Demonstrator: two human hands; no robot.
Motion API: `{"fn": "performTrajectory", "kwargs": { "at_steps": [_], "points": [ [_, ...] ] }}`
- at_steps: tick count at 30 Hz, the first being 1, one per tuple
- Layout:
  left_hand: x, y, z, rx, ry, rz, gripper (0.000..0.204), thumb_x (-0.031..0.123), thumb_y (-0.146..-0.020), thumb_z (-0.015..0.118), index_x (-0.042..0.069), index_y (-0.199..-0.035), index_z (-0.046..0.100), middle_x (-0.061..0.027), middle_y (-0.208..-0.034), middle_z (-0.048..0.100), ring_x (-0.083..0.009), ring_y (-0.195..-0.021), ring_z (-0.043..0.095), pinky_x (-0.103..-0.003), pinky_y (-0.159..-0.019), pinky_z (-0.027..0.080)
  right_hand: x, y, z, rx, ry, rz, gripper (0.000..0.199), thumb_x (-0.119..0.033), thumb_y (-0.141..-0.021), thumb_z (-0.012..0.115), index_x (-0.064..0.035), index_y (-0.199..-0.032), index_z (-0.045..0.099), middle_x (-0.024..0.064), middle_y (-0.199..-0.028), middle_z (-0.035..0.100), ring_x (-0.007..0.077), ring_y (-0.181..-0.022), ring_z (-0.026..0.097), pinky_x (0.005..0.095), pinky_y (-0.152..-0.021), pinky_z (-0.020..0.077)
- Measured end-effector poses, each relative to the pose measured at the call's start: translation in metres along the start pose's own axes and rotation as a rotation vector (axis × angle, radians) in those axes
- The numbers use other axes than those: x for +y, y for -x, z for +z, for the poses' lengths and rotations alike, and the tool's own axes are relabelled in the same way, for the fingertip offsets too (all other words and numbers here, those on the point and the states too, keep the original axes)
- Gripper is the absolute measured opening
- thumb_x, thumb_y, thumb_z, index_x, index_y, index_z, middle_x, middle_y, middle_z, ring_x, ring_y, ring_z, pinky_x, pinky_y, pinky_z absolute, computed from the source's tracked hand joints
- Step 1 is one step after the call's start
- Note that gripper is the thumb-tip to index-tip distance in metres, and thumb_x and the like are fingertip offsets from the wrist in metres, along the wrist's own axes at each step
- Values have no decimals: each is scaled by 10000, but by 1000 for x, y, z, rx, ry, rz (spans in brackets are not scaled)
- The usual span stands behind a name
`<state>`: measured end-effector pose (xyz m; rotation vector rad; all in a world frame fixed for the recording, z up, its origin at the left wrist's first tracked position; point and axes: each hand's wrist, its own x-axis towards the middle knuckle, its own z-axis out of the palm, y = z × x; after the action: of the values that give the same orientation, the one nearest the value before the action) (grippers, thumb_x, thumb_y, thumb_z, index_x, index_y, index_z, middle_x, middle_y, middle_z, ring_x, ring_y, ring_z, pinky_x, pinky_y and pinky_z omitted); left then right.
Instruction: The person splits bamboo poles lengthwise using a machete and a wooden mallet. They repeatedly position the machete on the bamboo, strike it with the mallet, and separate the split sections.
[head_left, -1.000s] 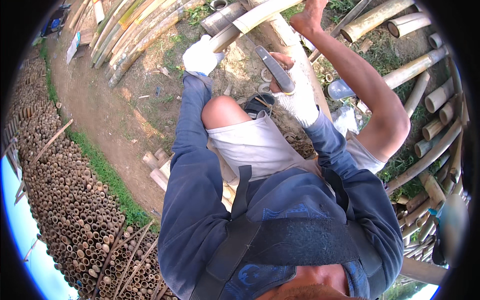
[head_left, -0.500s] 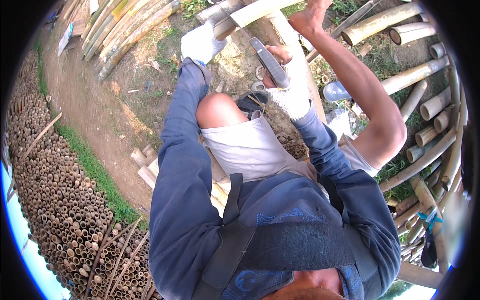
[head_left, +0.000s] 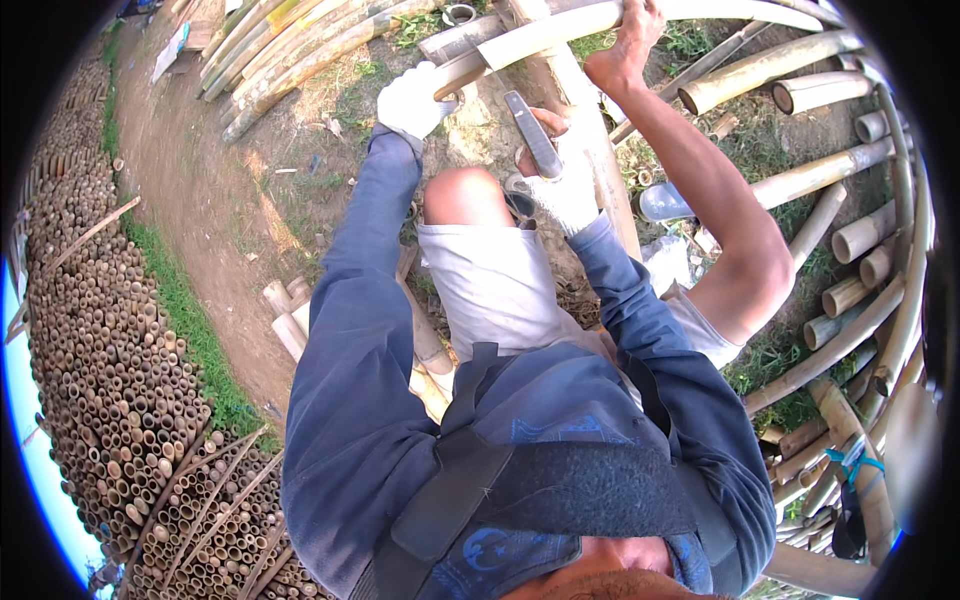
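Observation:
My left hand (head_left: 408, 102), in a white glove, is closed around the near left end of a pale bamboo pole (head_left: 560, 32). My right hand (head_left: 572, 185), gloved in white with bare fingers showing, grips the dark handle (head_left: 533, 135) of a handsaw. The saw's thin blade (head_left: 497, 78) runs up from the handle and crosses the pole a little right of my left hand. Beyond that, my bare foot (head_left: 620, 62) presses on top of the pole. Underneath lies a thicker bamboo log (head_left: 605, 165), pointing toward me.
Bamboo poles (head_left: 300, 60) lie side by side at the far left. Cut pieces (head_left: 820, 92) and curved lengths crowd the right. A large stack of bamboo ends (head_left: 120, 400) fills the left beyond a grass strip. A clear plastic bottle (head_left: 665, 202) lies beside my leg.
The saw handle has moved closer to the pole, my right hand with it. My left hand stays on the pole's end. The whole view has shifted slightly.

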<state>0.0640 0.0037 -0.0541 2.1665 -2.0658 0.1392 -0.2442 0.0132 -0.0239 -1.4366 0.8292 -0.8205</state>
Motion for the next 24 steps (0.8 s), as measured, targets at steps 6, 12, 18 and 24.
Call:
{"fn": "performTrajectory", "kwargs": {
  "at_steps": [6, 12, 18, 24],
  "points": [
    [-10, -16, 10, -151, -4, -90, 710, 517, -828, 842, 86, -1359, 651, -177, -1096, 779, -376, -1022, 762, -490, -902, 608, 6, -4, 2, -8, -245, -2, 757, 3, -809, 765, 2, -1518, 499, -7, -883, 612, 65, -754, 583, 234, -715, 485],
    [-16, -20, 10, -224, 22, -140, 720, 480, -837, 823, 99, -1424, 653, -182, -1191, 777, -381, -1064, 754, -487, -956, 594, -14, -11, -6, -9, -34, -77, 613, -5, -872, 724, 28, -1460, 554, 80, -1075, 676, 133, -934, 650, 280, -840, 534],
    [-16, -19, 9, -108, -10, -37, 558, 445, -807, 834, 128, -1244, 694, -181, -1068, 783, -409, -967, 762, -525, -865, 610, -19, -5, 16, 90, 227, -154, 611, -20, -875, 677, 7, -1470, 538, 116, -1183, 641, 177, -1022, 638, 318, -936, 535],
    [-25, -22, 20, -104, 45, -49, 582, 457, -796, 832, 94, -1227, 688, -220, -982, 769, -421, -931, 756, -514, -811, 610, 5, -6, 43, 183, 84, -197, 642, -10, -876, 673, -13, -1494, 498, 42, -1052, 615, 136, -901, 613, 296, -871, 547]
  ]
}}
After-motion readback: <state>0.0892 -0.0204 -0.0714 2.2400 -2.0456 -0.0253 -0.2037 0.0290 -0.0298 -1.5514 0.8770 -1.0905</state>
